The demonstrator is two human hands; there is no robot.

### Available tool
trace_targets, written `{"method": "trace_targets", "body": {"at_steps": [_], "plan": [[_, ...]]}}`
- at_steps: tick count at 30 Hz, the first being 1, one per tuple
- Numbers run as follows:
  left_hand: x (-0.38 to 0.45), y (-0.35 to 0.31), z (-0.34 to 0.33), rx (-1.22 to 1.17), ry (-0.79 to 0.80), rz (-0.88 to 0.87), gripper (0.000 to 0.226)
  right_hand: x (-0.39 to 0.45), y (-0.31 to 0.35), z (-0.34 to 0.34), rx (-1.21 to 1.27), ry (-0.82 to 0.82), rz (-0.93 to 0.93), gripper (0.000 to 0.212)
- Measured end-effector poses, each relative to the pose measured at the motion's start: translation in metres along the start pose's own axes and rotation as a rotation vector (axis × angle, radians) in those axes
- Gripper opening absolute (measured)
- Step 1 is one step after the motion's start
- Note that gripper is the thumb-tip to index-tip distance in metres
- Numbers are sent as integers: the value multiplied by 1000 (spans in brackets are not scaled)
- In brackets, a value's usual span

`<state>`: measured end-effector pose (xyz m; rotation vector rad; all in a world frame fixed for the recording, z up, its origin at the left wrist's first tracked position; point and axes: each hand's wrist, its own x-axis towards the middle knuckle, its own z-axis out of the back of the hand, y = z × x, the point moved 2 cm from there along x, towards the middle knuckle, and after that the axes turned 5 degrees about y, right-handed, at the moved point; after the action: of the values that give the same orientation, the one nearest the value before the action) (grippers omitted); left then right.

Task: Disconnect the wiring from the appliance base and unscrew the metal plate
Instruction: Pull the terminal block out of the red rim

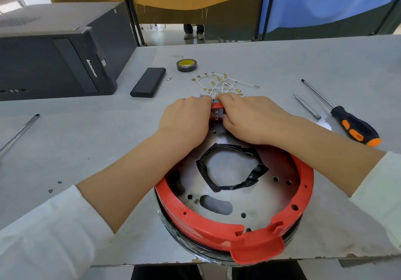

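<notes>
The round appliance base [303, 184] with a red rim lies at the table's near edge. Its metal plate [271, 171] has several holes and a centre opening ringed with black tape [253, 176]. At the base's far side, my left hand [184, 121] and my right hand [253, 119] meet over a small metal part [217, 113] by the red rim; both have fingers curled onto it. Loose white wires [219, 82] with brass terminals lie just beyond the hands, off the base. The fingertips and most of the small part are hidden.
An orange-and-black screwdriver [349, 123] and a metal bit [307, 106] lie to the right. A tape roll [186, 65] and a black box [148, 82] sit beyond the hands. A black computer case [54, 62] stands at the left. A metal rod [19, 132] lies at the left edge.
</notes>
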<state>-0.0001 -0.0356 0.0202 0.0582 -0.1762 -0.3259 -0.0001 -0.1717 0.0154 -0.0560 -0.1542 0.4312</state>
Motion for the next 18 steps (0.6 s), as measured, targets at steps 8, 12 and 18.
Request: {"method": "trace_targets", "body": {"at_steps": [8,12,18], "plan": [[1,2,1,-48,62,-16,29,2,-2,6,140,49,-36,24],[1,6,0,-161,95,-14,16,2,-3,6,220,89,-85,29],[3,6,1,-172,106,8,20,8,-10,9,464,140,-234,37]]}}
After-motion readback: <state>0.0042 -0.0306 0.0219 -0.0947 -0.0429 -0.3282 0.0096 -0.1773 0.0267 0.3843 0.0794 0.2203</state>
